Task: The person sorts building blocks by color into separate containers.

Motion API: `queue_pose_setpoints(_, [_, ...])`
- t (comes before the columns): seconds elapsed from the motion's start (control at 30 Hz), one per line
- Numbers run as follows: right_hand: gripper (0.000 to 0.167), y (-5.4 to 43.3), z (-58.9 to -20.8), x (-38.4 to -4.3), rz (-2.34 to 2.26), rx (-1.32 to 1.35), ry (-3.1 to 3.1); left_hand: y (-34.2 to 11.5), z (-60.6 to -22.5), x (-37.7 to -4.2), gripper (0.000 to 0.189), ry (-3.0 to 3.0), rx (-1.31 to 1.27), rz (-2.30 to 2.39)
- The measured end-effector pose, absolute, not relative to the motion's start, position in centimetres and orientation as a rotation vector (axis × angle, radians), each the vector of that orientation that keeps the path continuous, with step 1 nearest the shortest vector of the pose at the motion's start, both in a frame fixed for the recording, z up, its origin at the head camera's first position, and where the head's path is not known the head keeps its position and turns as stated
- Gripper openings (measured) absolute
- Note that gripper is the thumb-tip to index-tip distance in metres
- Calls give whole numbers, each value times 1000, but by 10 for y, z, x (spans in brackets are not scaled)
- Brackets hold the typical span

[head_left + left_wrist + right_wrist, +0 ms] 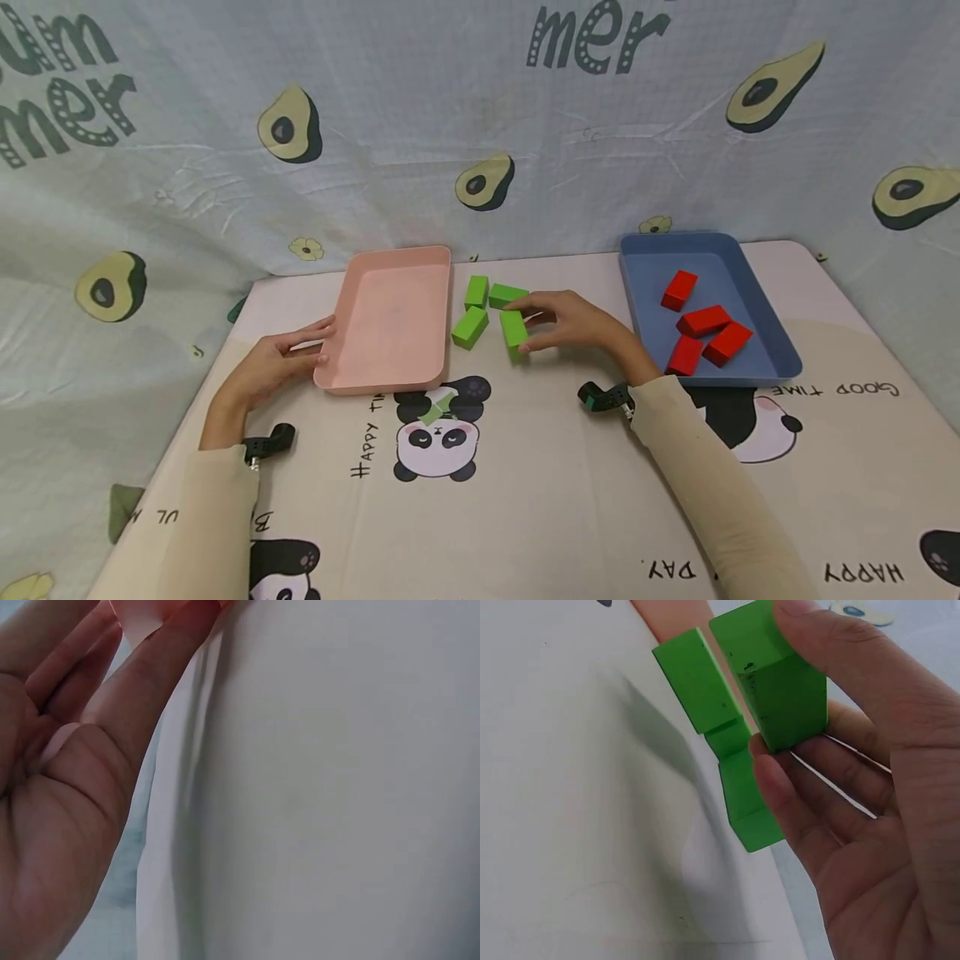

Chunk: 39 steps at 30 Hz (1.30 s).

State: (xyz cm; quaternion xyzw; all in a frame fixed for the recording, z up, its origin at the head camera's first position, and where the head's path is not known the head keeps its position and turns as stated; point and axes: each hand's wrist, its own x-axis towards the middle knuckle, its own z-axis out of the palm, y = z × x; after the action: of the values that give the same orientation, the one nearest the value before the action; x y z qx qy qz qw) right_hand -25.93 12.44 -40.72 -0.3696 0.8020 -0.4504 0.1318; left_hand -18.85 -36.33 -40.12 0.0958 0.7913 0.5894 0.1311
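Note:
My right hand (572, 321) pinches a green block (513, 335) between thumb and fingers, right of the other green blocks. In the right wrist view that same block (787, 690) is tilted, with dark specks on its side. Several more green blocks (470, 327) lie close together between the trays. At the left, my left hand (273, 367) touches the left rim of a pink tray (393, 321) with its fingers extended. The left wrist view shows the left hand (82, 765) close up, with only a small part of the tray visible.
A blue tray (783, 358) at the right has several red blocks (705, 321) in it. The table cloth (555, 500) carries panda prints and lettering. Behind the table hangs a curtain (390, 125) with avocado prints.

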Motion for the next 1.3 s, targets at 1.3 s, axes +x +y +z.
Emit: queue_pose_setpoints(1.3, [66,111,-396,-237,-1169,-1169,2474,-364,-406,-187,55,2137,201,1922])
